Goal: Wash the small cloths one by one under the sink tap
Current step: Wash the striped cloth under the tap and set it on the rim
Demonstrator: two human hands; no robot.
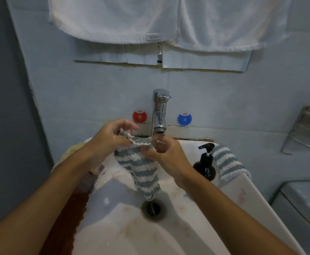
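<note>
dim tiled bathroom, white sink (pixel 196 227). left hand (pixel 112 138) and right hand (pixel 161 153) each pinching top edge of striped cloth (pixel 141 170), stretched between them just under tap (pixel 159 111), tail hanging toward drain (pixel 153 208). likely soft, limp, wet-heavy; best held by top corners. right of right hand: soap bottle (pixel 205 166), second striped cloth (pixel 227 162).

Top of both white towels (pixel 113 19) runs off the upper edge, so no idea what they hang from. The brown cloth (pixel 67 214) on the sink's left rim is mostly covered by the left forearm, and the yellowish thing (pixel 73 147) behind it is barely peeking out. Fingertips of the left hand (pixel 112 137) are buried in the striped cloth (pixel 141 170), whose top right corner is hidden behind the right hand (pixel 165 153). Water from the tap (pixel 159 111) is too faint to make out. The metal rack (pixel 305 129) and grey box (pixel 305 208) are cut off at right.
</note>
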